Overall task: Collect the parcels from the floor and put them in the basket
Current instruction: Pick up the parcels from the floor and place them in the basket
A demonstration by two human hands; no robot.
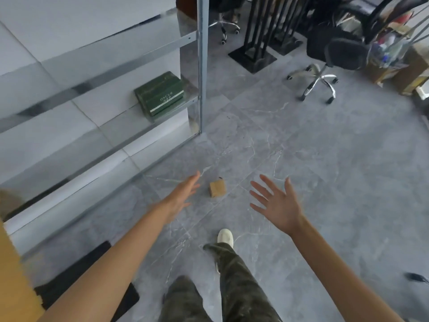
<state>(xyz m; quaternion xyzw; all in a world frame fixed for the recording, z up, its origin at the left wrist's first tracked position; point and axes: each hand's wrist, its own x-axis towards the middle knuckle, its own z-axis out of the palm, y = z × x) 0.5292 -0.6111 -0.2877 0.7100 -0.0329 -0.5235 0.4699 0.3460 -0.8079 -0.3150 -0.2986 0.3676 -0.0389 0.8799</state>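
**Both hands spread above a small parcel on the floor**

A small brown cardboard parcel [217,188] lies on the grey marbled floor [325,170], between the person's two outstretched hands and apart from both. The left hand [182,197] reaches forward with fingers straight and close together, holding nothing, its fingertips just left of the parcel. The right hand [277,204] is held palm-up with fingers fanned wide, also holding nothing, to the parcel's right. Below them, a white shoe [225,237] and dark patterned trousers [241,282] show one leg stepped forward. At left stands a metal shelf rack [201,66]; a green box [160,95] sits on one shelf, though motion blur softens that area. An office chair [325,66] stands well behind.
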